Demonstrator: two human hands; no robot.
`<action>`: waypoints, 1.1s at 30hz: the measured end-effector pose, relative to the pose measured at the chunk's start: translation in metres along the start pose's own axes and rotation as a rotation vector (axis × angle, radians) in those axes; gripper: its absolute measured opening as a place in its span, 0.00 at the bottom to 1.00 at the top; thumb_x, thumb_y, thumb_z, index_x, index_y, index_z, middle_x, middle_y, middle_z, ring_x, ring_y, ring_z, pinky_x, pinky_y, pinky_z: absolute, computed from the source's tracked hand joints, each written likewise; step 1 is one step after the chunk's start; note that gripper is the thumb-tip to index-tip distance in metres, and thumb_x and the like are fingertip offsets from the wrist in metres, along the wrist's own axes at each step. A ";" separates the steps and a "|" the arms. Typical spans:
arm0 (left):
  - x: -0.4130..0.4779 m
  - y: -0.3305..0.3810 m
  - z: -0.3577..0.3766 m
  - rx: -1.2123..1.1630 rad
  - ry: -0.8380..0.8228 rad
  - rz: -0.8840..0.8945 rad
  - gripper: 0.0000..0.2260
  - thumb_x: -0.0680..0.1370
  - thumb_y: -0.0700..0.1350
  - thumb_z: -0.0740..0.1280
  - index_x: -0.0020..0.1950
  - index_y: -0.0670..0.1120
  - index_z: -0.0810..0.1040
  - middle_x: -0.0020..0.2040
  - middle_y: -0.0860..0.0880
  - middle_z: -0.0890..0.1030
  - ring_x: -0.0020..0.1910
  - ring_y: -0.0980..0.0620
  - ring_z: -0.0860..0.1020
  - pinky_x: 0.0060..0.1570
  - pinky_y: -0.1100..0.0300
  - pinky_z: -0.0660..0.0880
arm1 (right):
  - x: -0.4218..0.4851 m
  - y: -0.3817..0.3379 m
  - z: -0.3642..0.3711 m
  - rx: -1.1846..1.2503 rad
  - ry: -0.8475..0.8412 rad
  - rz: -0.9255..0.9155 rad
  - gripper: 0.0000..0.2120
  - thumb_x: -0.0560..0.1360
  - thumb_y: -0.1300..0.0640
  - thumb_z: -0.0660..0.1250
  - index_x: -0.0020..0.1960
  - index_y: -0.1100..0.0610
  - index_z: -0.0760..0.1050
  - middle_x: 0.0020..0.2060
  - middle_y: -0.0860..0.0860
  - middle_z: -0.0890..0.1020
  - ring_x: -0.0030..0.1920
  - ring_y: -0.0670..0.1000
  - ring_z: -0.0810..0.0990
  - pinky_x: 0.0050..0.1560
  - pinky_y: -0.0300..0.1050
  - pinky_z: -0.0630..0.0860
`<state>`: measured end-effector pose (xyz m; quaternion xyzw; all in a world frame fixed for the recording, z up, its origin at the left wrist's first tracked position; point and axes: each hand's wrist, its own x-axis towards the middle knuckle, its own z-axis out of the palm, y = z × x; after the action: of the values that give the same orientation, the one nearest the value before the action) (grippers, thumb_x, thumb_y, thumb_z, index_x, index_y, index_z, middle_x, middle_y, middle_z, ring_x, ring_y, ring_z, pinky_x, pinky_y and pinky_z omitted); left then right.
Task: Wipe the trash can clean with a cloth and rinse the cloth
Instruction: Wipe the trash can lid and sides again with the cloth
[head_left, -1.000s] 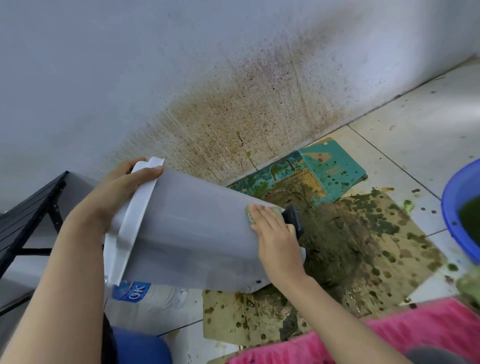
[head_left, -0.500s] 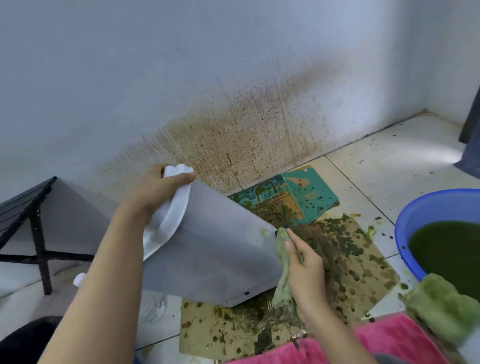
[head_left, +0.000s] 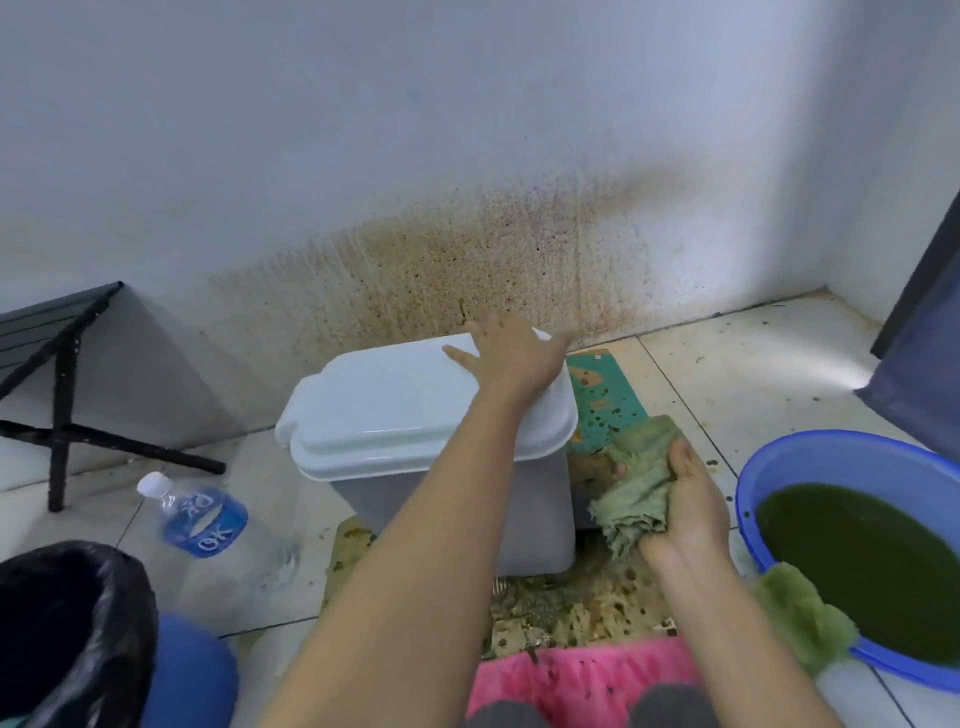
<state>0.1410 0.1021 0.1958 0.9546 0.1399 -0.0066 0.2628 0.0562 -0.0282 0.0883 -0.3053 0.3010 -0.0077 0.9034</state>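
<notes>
Stained wall, spattered tile floor. Can upright on soiled mat, lid down, dead ahead. Basin of green water to its right. Left hand spread flat on lid's far end. Right hand grips wadded cloth just beside can's right wall, between can and basin; nearer hand for a rinse, likely next.
</notes>
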 end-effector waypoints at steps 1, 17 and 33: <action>-0.004 -0.007 -0.013 -0.251 0.002 0.003 0.32 0.79 0.62 0.62 0.77 0.44 0.63 0.79 0.46 0.61 0.78 0.42 0.56 0.75 0.35 0.44 | -0.009 -0.009 0.010 -0.017 -0.020 -0.049 0.10 0.83 0.54 0.61 0.58 0.51 0.80 0.57 0.54 0.84 0.54 0.56 0.84 0.46 0.49 0.81; -0.051 -0.081 -0.048 0.008 0.201 -0.031 0.30 0.82 0.64 0.51 0.78 0.47 0.64 0.78 0.47 0.64 0.78 0.44 0.56 0.75 0.41 0.53 | -0.033 0.038 0.113 -1.555 -0.276 -0.885 0.22 0.85 0.47 0.48 0.76 0.48 0.65 0.75 0.45 0.67 0.78 0.49 0.57 0.75 0.67 0.42; -0.040 -0.142 -0.030 0.009 0.728 0.043 0.16 0.81 0.49 0.58 0.48 0.46 0.84 0.51 0.50 0.84 0.65 0.46 0.75 0.72 0.46 0.59 | -0.006 0.064 0.097 -1.478 -0.255 -1.347 0.23 0.82 0.50 0.51 0.66 0.56 0.78 0.65 0.51 0.80 0.72 0.58 0.70 0.66 0.63 0.70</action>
<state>0.0621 0.2230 0.1543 0.8982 0.2041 0.3388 0.1918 0.0938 0.0785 0.1176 -0.8941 -0.1037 -0.2953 0.3205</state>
